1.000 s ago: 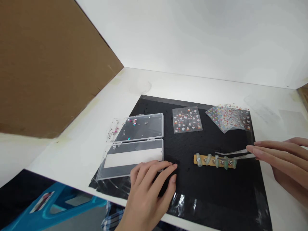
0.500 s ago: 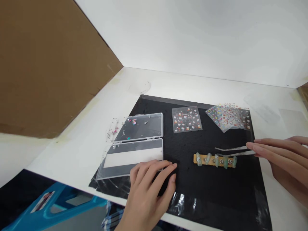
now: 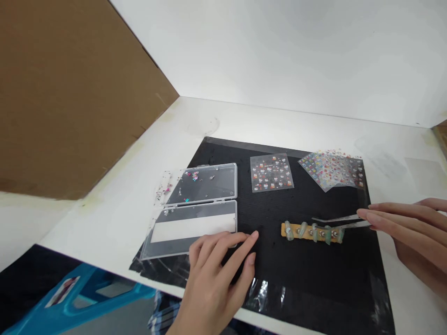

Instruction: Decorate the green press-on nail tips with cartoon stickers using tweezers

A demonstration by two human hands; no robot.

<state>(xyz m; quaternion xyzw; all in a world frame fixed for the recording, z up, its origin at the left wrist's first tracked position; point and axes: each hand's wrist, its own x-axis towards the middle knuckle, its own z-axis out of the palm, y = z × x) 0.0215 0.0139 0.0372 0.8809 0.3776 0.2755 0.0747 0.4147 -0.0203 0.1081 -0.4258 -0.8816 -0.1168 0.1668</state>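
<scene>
Right hand clenched on steel tweezers, points just over the right end of a wooden stick; left hand open and relaxed, resting against the lower edge of a clear plastic box.

Beneath everything, a white worktop carrying a black mat. On the mat's left side, that box lying open in two halves: glitter and small charms scattered in the upper half, one white strip in the lower. Along the mat's far side, one sticker sheet and a fanned stack of sticker sheets. Toward the mat's right side, five clear false nail tips along the stick. Compared with a moment earlier, tweezer arms closer together; left index finger slightly raised.
</scene>
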